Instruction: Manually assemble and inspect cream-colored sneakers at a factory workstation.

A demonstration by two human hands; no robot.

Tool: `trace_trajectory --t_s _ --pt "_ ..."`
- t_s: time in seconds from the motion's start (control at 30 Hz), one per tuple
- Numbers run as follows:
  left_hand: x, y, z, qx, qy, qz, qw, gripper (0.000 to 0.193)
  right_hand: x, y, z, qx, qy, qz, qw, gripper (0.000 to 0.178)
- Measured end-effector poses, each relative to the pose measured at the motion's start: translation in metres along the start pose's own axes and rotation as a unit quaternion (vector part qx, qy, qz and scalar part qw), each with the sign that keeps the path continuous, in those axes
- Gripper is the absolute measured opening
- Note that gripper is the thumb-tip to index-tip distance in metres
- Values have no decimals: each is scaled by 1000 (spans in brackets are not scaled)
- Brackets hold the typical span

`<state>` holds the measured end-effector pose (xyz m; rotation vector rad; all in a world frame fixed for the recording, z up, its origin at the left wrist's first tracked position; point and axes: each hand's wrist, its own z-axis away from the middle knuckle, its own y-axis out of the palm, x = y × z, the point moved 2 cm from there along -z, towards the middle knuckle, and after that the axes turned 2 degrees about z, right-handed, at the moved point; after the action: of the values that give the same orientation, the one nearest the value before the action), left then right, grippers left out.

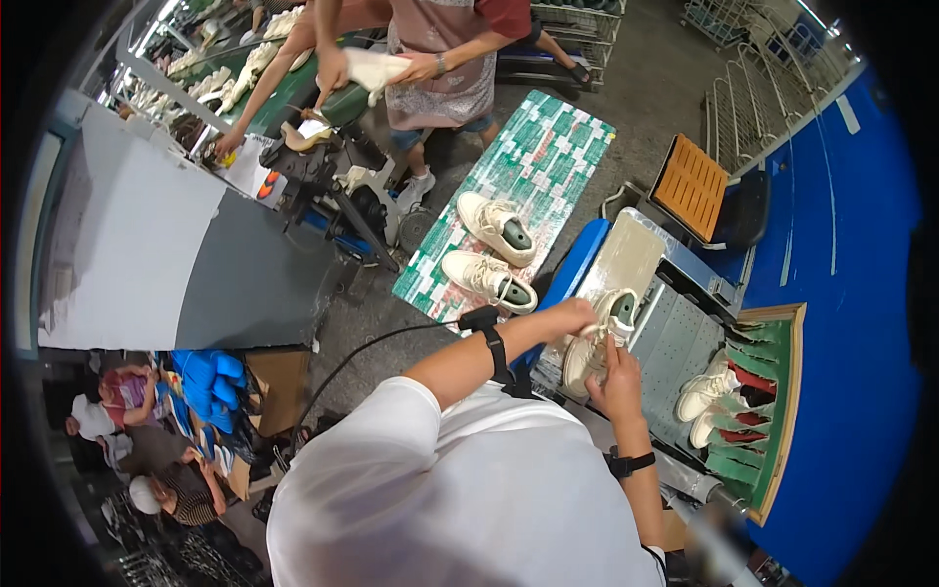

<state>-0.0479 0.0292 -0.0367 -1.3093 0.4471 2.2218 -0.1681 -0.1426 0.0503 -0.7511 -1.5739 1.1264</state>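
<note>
A pair of cream lace-up shoes rests on the ledge before me. On the nearer shoe (579, 366), the fingers of my left hand (570, 317) are closed at the laces from the left. My right hand (616, 380) pinches at the same laces from the right, index finger pointing up along them. Small details between the fingertips are hard to make out. Touching my fingers is the other cream shoe (618, 307), with a dark green shoe last inside.
Two cream shoes (496, 227) with green lasts stand on a green-and-white brick-patterned table (548, 132). To the right, a metal conveyor (675, 342) carries cream shoes (706, 391) by a green strip curtain (748, 450). A co-worker (445, 64) holds a shoe upper beyond the table.
</note>
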Motion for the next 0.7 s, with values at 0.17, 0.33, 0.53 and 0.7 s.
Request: trace_trajectory --t_s 0.17,0.33,0.53,0.7 --pt "-40 -26 -17 -4 18 316 949 13 -17 -4 5 100 143 -209 962 77" --pt "-56 -38 -30 -146 192 -211 947 73 4 17 2 103 115 -234 960 74" --pt "-58 -14 -53 102 205 -150 962 78 3 -7 -12 -40 32 -31 998 76" --pt "-58 -11 -58 107 194 -184 958 72 -2 0 -6 -18 -3 40 999 78"
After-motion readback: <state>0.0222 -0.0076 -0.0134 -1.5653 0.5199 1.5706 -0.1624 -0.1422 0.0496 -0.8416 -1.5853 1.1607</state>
